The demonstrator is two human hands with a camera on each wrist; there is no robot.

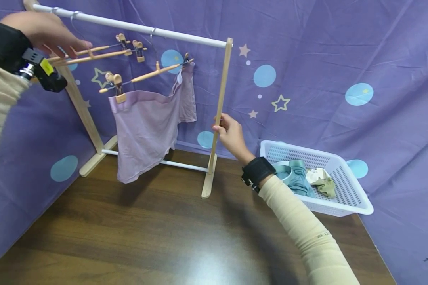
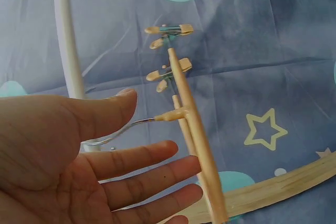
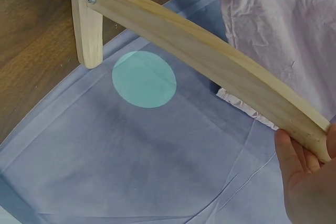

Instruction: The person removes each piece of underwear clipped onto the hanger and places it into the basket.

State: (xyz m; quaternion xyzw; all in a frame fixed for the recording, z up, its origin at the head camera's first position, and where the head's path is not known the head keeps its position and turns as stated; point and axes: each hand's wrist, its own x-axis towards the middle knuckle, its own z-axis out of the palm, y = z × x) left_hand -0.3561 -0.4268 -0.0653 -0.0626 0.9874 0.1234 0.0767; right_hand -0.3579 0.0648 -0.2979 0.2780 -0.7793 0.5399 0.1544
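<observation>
My right hand holds the right wooden upright of a small clothes rack, fingers and thumb round it. In the right wrist view, the fingertips wrap the upright's edge. My left hand is up by the rack's left end, fingers extended beside two bare wooden clip hangers. In the left wrist view, its fingertips overlap the wooden bar of a hanger, thumb apart. Pale purple shorts hang by their waistband from a third hanger, a clip at each end, sagging between.
A white top rail carries the hangers, and a lower white bar joins the rack's feet. To the right, a white plastic basket contains teal, white and olive clothes. Behind hangs a purple curtain; beneath is a brown wooden table.
</observation>
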